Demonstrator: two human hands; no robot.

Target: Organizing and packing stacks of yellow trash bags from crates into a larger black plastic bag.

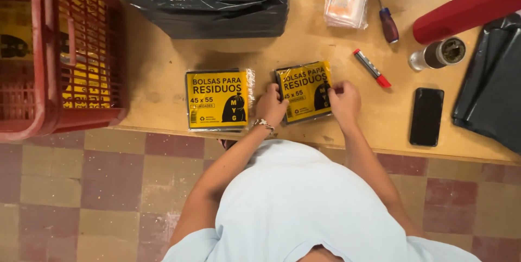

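On our wooden counter (163, 72), one yellow packet (218, 99) lies finished left of our grip, both hands, left hand (271, 104) and right hand (344, 102), pinching a second packet (305, 91) at its edges.

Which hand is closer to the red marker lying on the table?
The right hand. It rests on the right edge of the yellow packet, just left of the red marker. The left hand is at the packet's far side.

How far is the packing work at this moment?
One sealed yellow-label packet already lies flat on the wooden table. The left hand and right hand grip a second packet by its edges. The black bags behind and the black sheet at the right remain loose.
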